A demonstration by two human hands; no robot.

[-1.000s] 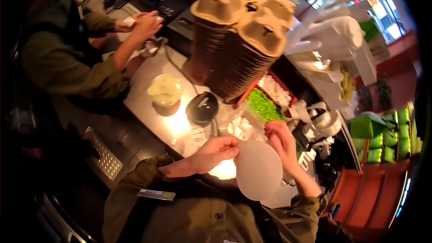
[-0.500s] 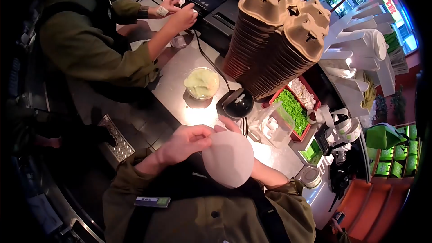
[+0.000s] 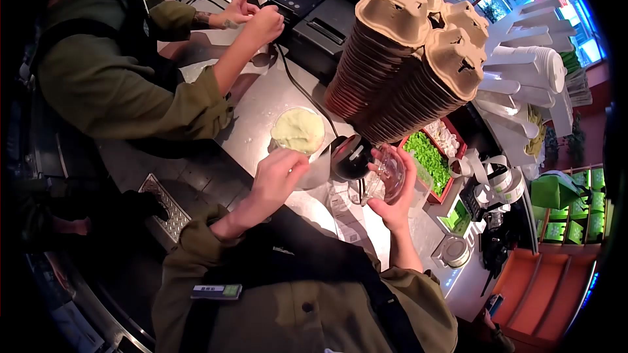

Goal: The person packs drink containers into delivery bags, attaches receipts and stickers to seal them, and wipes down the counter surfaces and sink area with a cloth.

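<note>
My left hand [image 3: 280,180] is closed in a pinch just in front of a clear cup filled with a pale green, creamy top [image 3: 297,131]. A whitish round paper sheet [image 3: 315,174] extends from its fingertips beside the cup, partly blurred. My right hand [image 3: 400,199] grips a clear plastic lid [image 3: 391,180] next to the black scanner [image 3: 351,157]. On the counter between my hands lies a printed receipt [image 3: 347,212].
A tall stack of brown cardboard cup carriers [image 3: 405,59] stands behind the scanner. Red bins hold green pieces [image 3: 426,160] and white ones [image 3: 443,137]. At left, a co-worker's hands [image 3: 252,16] hold a small white item near a black printer [image 3: 320,33].
The round white paper has moved from my chest forward to the cup with my left hand. My right hand has swung right and now shows the clear lid.
</note>
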